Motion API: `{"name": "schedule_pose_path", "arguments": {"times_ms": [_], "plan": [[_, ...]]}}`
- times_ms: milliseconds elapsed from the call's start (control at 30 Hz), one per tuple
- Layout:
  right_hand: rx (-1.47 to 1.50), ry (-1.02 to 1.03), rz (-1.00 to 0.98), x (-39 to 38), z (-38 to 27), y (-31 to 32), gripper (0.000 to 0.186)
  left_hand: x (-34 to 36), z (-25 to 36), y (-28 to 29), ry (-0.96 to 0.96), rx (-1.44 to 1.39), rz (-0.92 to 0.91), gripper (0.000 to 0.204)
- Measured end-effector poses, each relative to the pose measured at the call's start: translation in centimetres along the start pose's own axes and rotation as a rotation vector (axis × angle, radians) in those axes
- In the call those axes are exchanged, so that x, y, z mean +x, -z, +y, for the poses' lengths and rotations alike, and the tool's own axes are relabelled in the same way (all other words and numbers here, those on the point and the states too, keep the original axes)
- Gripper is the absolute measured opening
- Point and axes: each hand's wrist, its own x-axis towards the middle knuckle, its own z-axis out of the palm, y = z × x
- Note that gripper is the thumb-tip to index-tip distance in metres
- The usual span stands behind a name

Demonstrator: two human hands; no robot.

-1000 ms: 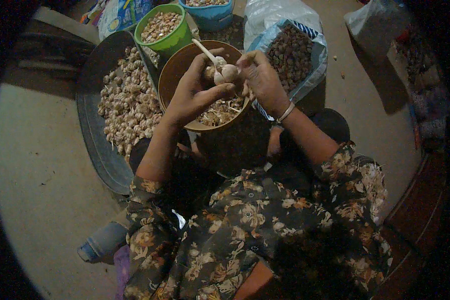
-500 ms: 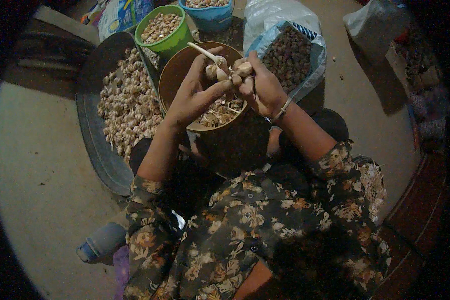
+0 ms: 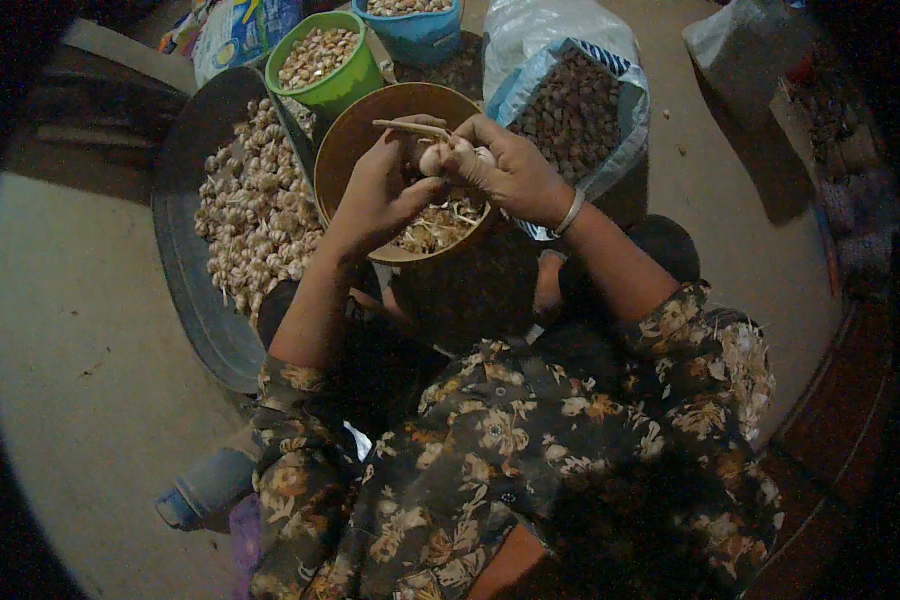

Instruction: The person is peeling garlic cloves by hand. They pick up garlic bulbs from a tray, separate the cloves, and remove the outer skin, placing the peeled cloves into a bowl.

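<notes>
Above a round tan bucket [image 3: 338, 128], both of my hands meet around garlic. My left hand [image 3: 385, 190] is closed on a partly broken garlic bulb [image 3: 430, 160] whose dry stalk [image 3: 410, 127] points left. From the other side my right hand [image 3: 515, 170] wraps its fingers over garlic cloves [image 3: 484, 156], pressed close against the bulb. Its fingers hide part of what it grips. Down in the bucket lie loose skins and stalk scraps [image 3: 440, 228].
A wide dark metal basin [image 3: 185, 270] at the left holds many garlic bulbs [image 3: 255, 210]. Behind stand a green bucket [image 3: 360, 85] and a blue bucket [image 3: 420, 40], both with cloves. An open bag [image 3: 625, 140] of dark lumps sits right; a grey-blue cylinder [image 3: 210, 485] lies lower left.
My right hand has turned over and moved left, its fingers now covering the cloves it showed before. The stalk has swung from slanting to nearly level.
</notes>
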Motion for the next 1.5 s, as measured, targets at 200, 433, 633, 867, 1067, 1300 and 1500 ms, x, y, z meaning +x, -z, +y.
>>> {"name": "schedule_pose_path", "arguments": {"times_ms": [200,433,633,867,1067,1300,1500], "plan": [[0.401,-0.467,-0.108,-0.9,-2.3,0.4,0.030,0.2,0.3,-0.3,0.144,-0.302,0.090,0.049],[1.089,-0.662,0.092,-2.8,6.5,5.2,0.026,0.3,1.2,0.1,0.198,-0.290,0.098,0.052],[1.232,-0.582,0.394,-2.0,7.9,10.5,0.037,0.7,1.5,-0.5,-0.005,-0.136,0.071,0.053],[0.168,-0.303,0.140,-1.2,-1.7,1.6,0.031,0.9,0.0,-1.2,-0.075,-0.018,0.096,0.054],[-0.259,0.024,0.201,-1.1,-0.6,-0.3,0.031,0.9,0.1,-2.4,-0.019,0.259,0.154,0.052],[-0.155,-0.072,0.212,-1.2,0.4,0.2,0.026,1.0,0.7,-2.6,0.060,0.082,0.031,0.048],[0.064,-0.246,0.028,-1.3,0.2,1.7,0.030,0.8,0.2,-2.0,-0.053,0.254,-0.075,0.049]]}}
